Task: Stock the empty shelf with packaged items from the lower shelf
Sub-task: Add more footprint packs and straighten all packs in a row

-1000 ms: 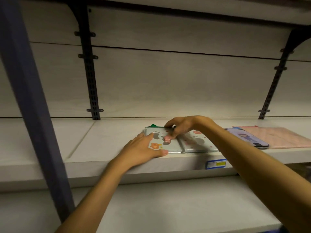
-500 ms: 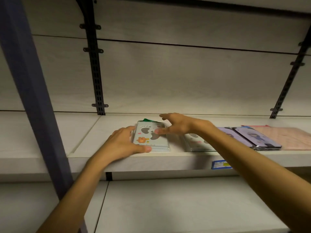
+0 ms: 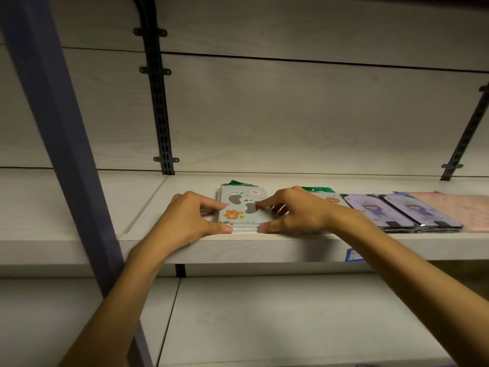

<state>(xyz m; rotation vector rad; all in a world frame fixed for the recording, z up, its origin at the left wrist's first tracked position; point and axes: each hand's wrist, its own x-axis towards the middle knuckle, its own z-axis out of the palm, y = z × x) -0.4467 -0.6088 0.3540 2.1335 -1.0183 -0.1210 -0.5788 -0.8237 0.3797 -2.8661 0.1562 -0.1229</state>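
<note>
Pale wood-grain panels back a matching white shelf (image 3: pixel 291 241), hung on black slotted metal uprights (image 3: pixel 161 123), with a blue-grey steel post (image 3: pixel 60 128) crossing the foreground. On the shelf lies a flat, glossy rectangular packet (image 3: pixel 239 207) printed with grey footprints and an orange bear, its green header tab pointing toward the back wall and its long axis running front to back. The left hand (image 3: pixel 190 221) pinches its left edge, thumb at the front corner. The right hand (image 3: pixel 296 213) pinches the right edge, index fingertip pressing on top, thumb at the front. To the right lie a similar packet (image 3: pixel 332 198), two lilac packets (image 3: pixel 404 211) side by side, and a pink flat pack (image 3: pixel 460 207).
</note>
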